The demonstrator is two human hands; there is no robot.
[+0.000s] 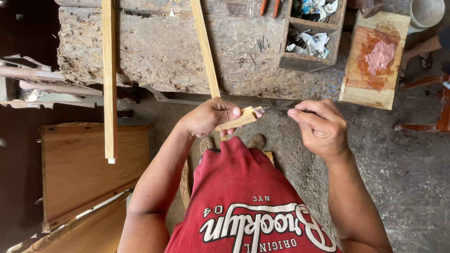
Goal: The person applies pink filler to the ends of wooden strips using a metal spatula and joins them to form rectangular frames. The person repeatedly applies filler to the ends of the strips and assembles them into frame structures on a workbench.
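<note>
Fingers (233, 112) of the left hand (208, 117) are closing around a small wooden block (239, 119).
Just right of that block, the right hand (321, 129) is pinching a thin metal blade (276, 109), its tip touching the block's end. Beyond the block, the rough table (164, 47) is carrying two wooden strips (109, 79).

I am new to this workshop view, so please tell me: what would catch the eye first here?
In the centre, the left hand grips a short wooden piece while the right hand puts a thin metal tool to its end. At upper right, a wooden board carries a pink paste smear. Two long wooden strips lean over the rough workbench.
</note>
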